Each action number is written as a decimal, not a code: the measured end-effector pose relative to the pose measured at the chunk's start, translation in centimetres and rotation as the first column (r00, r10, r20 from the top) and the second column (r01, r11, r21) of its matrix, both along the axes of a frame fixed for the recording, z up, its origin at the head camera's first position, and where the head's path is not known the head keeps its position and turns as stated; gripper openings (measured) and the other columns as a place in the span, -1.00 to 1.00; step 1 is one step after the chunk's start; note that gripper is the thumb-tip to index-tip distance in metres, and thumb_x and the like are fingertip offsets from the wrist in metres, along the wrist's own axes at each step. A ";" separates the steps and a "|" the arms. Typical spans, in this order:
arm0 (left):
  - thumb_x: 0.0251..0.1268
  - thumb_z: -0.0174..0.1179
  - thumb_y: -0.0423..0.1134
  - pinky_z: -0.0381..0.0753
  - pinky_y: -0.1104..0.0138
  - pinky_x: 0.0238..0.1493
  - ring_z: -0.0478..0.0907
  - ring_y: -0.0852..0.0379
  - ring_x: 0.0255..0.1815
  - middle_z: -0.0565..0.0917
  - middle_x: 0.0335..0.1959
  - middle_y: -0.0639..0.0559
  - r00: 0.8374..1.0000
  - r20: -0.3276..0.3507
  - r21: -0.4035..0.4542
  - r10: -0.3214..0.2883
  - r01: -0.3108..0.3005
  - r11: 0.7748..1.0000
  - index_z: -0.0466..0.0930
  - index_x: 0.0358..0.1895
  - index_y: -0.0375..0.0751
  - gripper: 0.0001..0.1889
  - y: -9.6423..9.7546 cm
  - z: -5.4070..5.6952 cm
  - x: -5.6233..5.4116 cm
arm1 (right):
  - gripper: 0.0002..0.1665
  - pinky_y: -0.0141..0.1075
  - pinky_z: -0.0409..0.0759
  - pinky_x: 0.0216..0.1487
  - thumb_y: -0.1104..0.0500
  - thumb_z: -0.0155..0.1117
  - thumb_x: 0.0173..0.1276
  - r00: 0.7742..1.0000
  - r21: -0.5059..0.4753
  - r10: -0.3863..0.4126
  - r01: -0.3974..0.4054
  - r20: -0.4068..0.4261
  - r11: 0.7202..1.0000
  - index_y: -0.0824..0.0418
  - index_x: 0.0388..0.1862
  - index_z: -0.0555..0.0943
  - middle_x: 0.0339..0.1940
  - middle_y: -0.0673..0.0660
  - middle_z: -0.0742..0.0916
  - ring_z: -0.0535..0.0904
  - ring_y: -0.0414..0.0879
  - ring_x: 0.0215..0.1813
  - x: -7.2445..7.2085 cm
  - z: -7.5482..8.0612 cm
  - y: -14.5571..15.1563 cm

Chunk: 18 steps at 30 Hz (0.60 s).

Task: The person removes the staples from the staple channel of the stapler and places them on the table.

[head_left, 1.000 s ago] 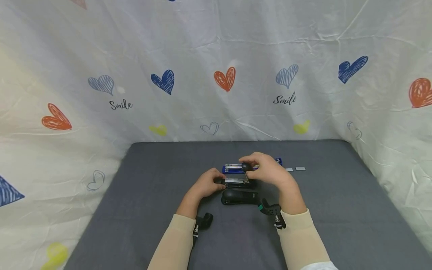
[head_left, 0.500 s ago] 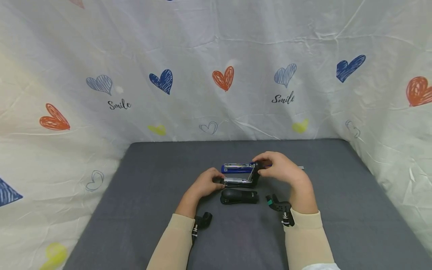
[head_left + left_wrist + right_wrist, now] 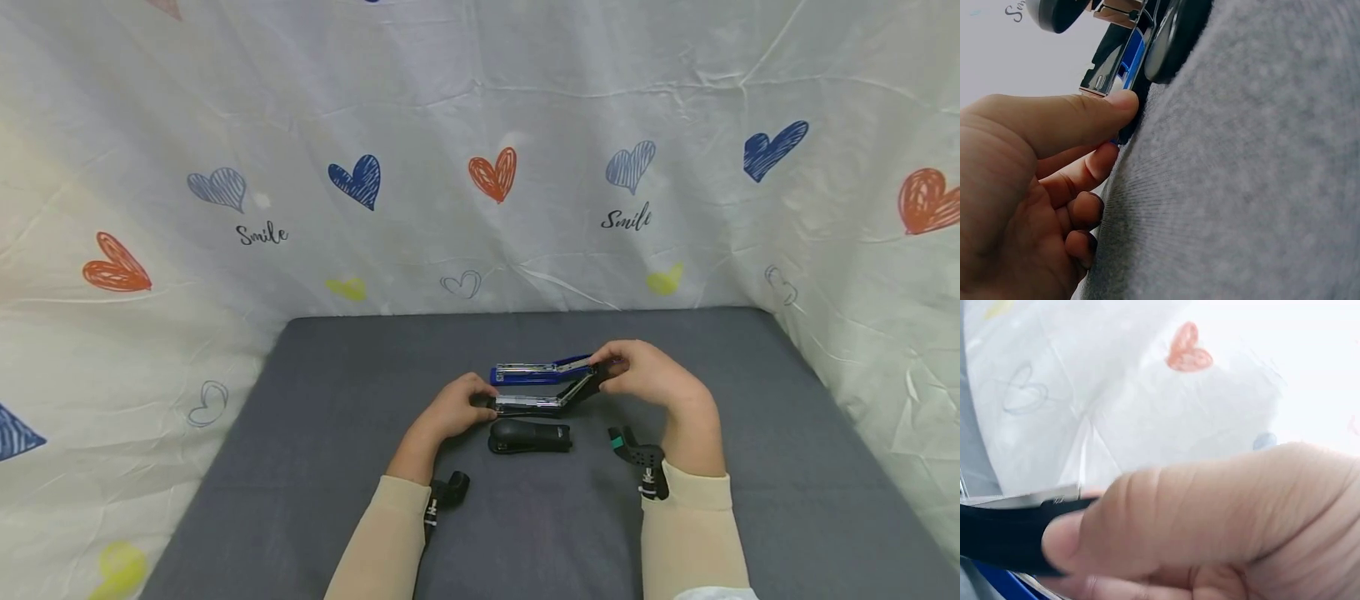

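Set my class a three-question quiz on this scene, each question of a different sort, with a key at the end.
1. Multiple choice: which thing do the left hand and the right hand both hold?
a) the blue stapler
b) the opened black stapler
c) the closed black stapler
2. True or false: in the head view, the blue stapler lies between the opened black stapler and the closed black stapler.
3. Count: how many staplers stand open in the head view?

Key: 1. b. 2. False; the opened black stapler is the middle one. 3. Two.
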<state>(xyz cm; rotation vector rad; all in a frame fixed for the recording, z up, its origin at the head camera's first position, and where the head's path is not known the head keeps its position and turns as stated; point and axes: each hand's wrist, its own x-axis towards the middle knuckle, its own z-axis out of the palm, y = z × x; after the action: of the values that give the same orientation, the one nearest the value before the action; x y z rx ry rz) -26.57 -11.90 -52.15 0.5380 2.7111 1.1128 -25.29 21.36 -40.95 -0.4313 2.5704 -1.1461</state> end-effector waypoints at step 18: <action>0.29 0.44 -0.27 0.53 0.04 0.12 0.55 0.02 0.02 0.60 -0.03 0.05 1.000 -0.016 -0.003 0.002 -0.002 1.000 0.75 0.05 -0.15 -0.72 0.0 0.0 0.0 | -0.52 0.24 0.39 0.28 0.43 0.41 0.20 0.989 0.042 -0.057 0.052 0.134 0.998 0.39 0.13 0.58 0.27 0.43 0.58 0.40 0.41 0.34 -0.3 -1.6 2.2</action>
<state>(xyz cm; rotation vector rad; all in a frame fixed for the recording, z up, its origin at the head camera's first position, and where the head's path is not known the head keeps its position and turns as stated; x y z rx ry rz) -26.57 -11.92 -52.14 0.5466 2.7267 1.1093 -25.63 23.51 -42.52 -0.2662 2.4955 -1.1028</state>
